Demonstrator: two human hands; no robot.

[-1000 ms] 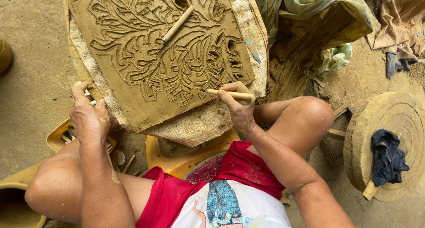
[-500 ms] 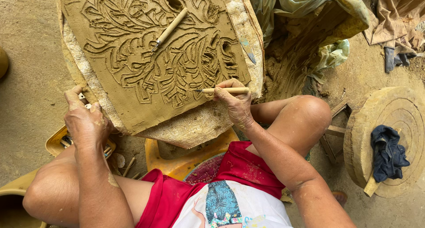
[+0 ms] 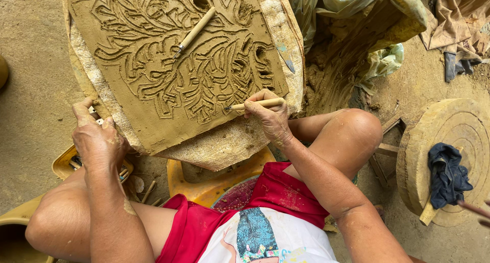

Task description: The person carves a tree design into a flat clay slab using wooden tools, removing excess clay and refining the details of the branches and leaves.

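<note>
Sliding my right hand [image 3: 268, 117] w/ the carving stick [image 3: 253, 105] a bit left since the prev frame, I'm gripping it lying left-right, tip on the clay slab [image 3: 153, 125] lower-right, while my left hand [image 3: 97, 140] is resting loosely curled, empty, at the slab's left edge.

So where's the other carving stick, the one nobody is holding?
In the head view the spare carving tool lies slantwise on the upper middle of the carved clay slab, up and to the left of the right hand and its own tool.
</note>
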